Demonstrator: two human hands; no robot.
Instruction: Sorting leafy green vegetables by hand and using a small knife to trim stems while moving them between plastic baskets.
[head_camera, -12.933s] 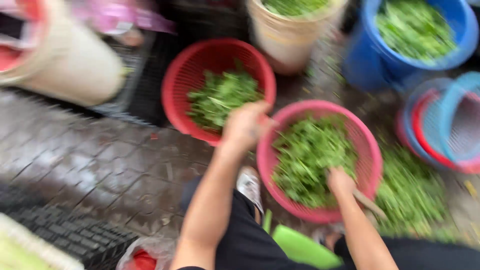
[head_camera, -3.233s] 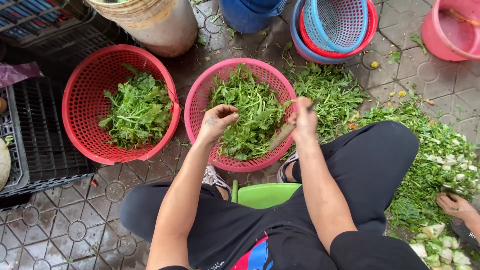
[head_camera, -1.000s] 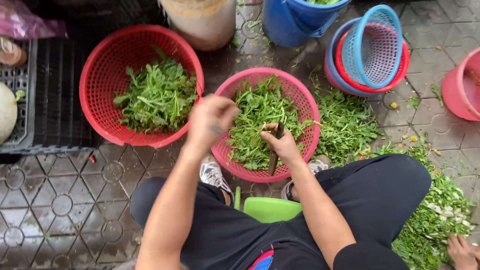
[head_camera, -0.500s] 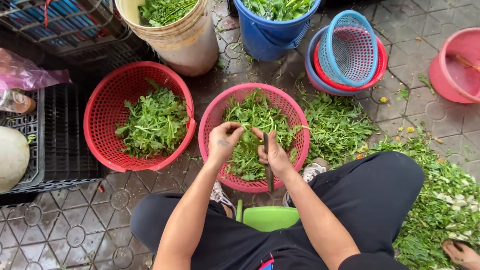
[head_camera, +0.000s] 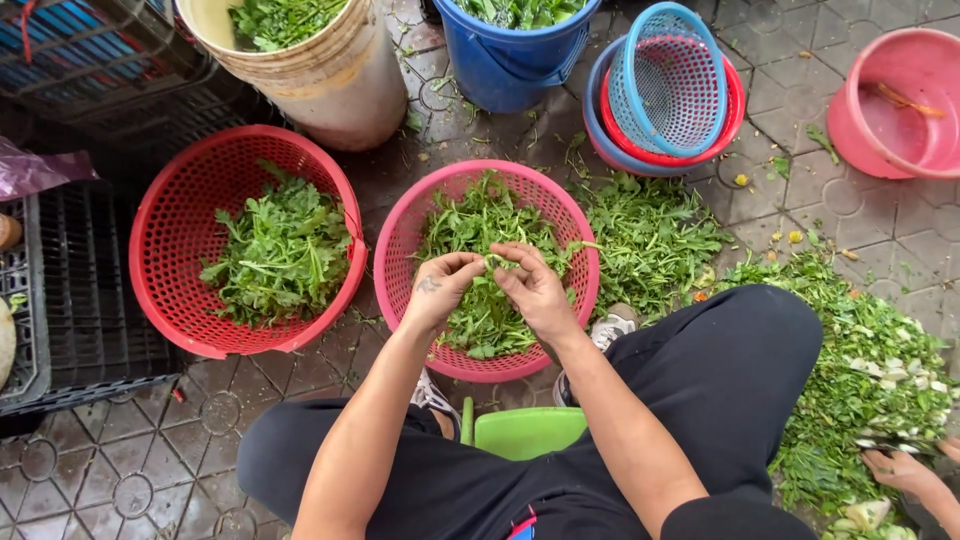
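Observation:
My left hand (head_camera: 440, 288) and my right hand (head_camera: 533, 288) meet over the pink basket (head_camera: 400, 250), which is full of leafy greens. Together the fingers pinch one green stem (head_camera: 493, 262) between them, just above the pile. A red basket (head_camera: 160, 200) with more greens (head_camera: 280, 250) sits to the left of the pink one. I sit on a low green stool (head_camera: 525, 430), legs spread around the pink basket.
A cream bucket (head_camera: 340, 80) and a blue bucket (head_camera: 510, 60) of greens stand behind. Stacked blue and red baskets (head_camera: 665, 90) and a pink basin (head_camera: 900, 100) are at the right. Loose greens (head_camera: 650, 235) cover the pavement. Another person's hand (head_camera: 905, 470) is at lower right. Black crates (head_camera: 70, 300) lie left.
My hands have closed together on a stem above the pink basket; earlier the left hand was raised and the right lay in the greens. The view shifted slightly.

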